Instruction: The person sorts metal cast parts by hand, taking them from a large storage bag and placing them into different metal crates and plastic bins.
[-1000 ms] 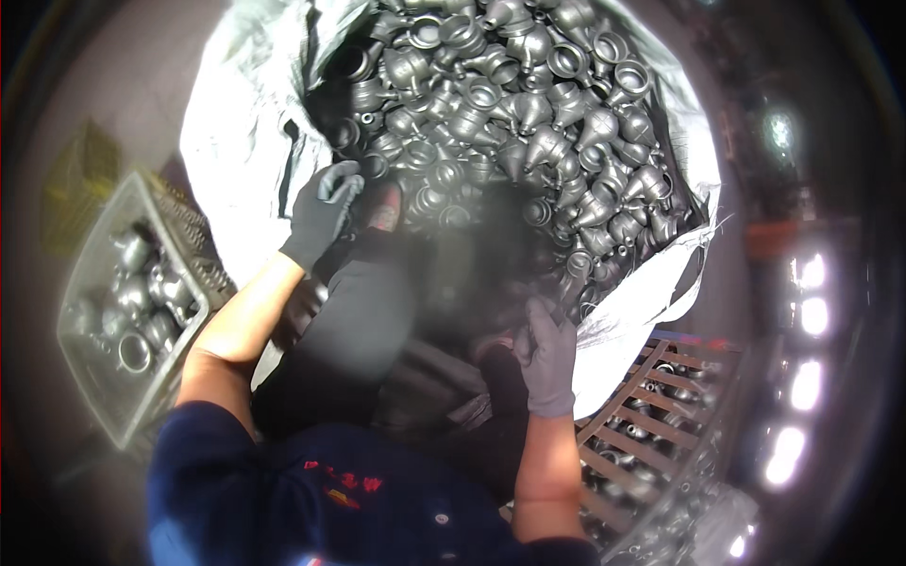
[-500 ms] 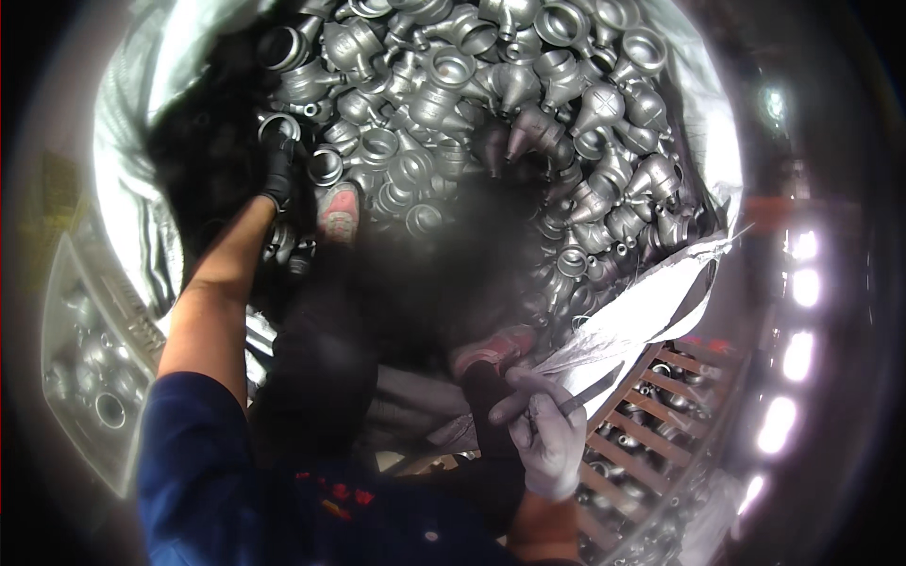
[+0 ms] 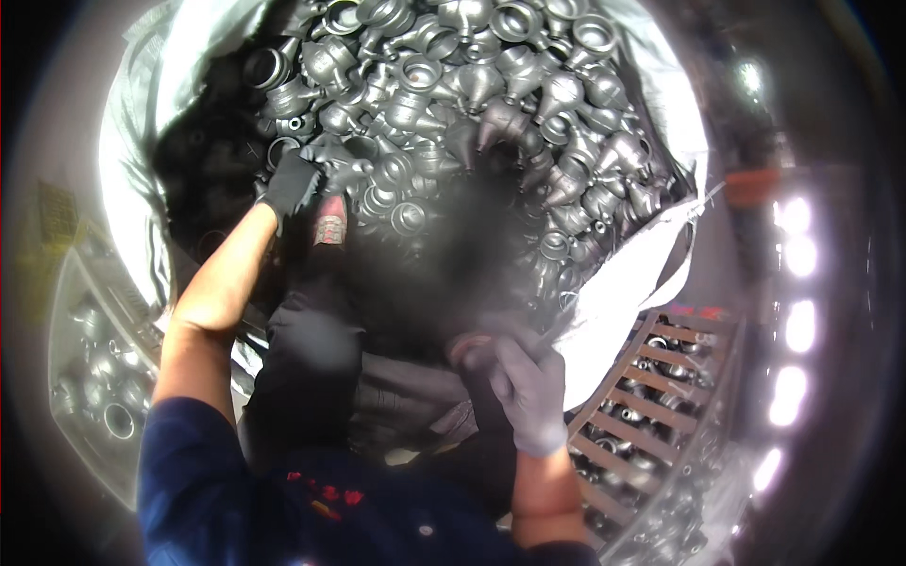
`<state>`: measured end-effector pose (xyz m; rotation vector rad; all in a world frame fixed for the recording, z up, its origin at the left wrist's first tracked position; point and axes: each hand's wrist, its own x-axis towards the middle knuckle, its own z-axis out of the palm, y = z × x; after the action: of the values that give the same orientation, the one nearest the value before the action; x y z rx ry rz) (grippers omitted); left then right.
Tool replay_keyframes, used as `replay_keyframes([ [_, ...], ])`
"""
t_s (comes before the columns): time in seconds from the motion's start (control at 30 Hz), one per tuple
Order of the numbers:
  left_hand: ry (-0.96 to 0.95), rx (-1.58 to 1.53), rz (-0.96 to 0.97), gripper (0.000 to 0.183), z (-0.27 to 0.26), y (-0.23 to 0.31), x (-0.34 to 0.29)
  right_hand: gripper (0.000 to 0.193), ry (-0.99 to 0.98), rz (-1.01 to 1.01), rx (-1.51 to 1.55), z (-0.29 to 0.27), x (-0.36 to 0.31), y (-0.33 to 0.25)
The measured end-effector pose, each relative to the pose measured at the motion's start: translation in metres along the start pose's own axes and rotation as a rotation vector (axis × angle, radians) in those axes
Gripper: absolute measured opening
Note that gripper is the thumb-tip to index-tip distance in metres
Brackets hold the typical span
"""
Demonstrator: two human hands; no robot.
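Observation:
My left hand [image 3: 291, 184], in a black glove, reaches into the left side of a heap of grey metal castings [image 3: 411, 111]. Its fingers close on one funnel-shaped casting [image 3: 332, 162] that lies among the others. Lower right, near the bag's front edge, is my right hand [image 3: 528, 385] in a pale grey glove. The fingers of that hand are curled in, and shadow hides whatever may be between them. Many castings have a round open mouth and a narrow neck.
A large white woven bag [image 3: 679, 104] surrounds the heap, its front edge folded down at right. My shoe [image 3: 329, 222] stands among the castings. Brown slats [image 3: 637, 422] cover more castings at lower right. A translucent bin [image 3: 71, 283] with shiny parts stands at left.
My left hand has turned and its fingers have come down round a casting. My right hand has moved up over my other shoe. The whole view has shifted slightly.

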<state>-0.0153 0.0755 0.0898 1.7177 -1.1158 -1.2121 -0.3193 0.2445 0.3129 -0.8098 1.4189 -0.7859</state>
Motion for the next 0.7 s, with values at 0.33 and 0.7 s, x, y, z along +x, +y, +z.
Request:
replay_keyframes([
  [0.33, -0.423, 0.042, 0.306, 0.014, 0.044, 0.164, -0.139, 0.052, 0.408, -0.94, -0.861, 0.024, 0.013, -0.003],
  [0.7, -0.426, -0.492, 0.402, 0.031, 0.065, 0.154, -0.182, 0.015, 0.36, -0.616, -0.179, -0.004, 0.006, -0.004],
])
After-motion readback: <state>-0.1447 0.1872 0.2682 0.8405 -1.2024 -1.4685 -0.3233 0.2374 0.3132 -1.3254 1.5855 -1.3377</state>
